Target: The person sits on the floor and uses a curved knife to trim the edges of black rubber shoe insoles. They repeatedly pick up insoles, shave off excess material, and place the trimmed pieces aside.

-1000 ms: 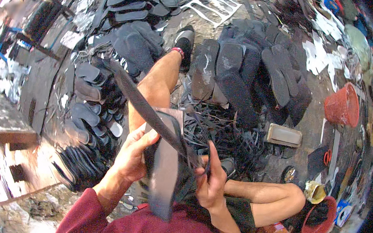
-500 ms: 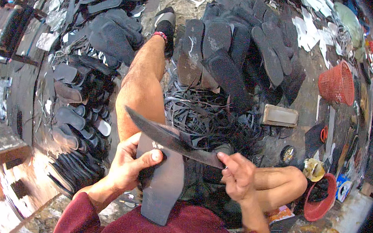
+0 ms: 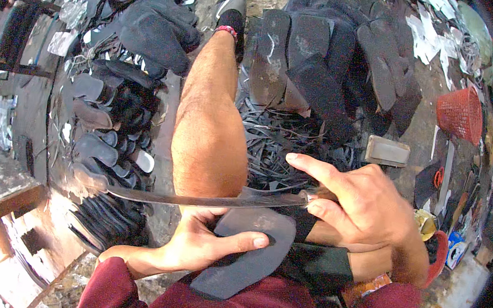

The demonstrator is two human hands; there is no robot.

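My left hand [image 3: 196, 245] grips a dark grey shoe sole [image 3: 245, 272] above my lap, its thumb lying across the face and the other fingers underneath. A long, slightly curved knife [image 3: 210, 201] is in my right hand [image 3: 368, 204], gripped near the handle with the index finger stretched out. The blade points left, passing over the sole's far end and my bare shin; its tip is blurred. Just beyond the blade shows a thin dark curved strip [image 3: 279, 189]. Most of the knife's handle is hidden by my fingers.
Dark offcut strips [image 3: 277, 151] lie heaped beyond my legs. Large sole sheets [image 3: 307, 45] are piled behind them, with stacked soles [image 3: 98, 149] at left. A pale rectangular block [image 3: 387, 152] and a red basket [image 3: 461, 114] stand at right.
The knife has swung from slanting across the sole to nearly level, reaching further left. My right hand has moved right and its index finger is now extended. The sole has turned and shifted right.
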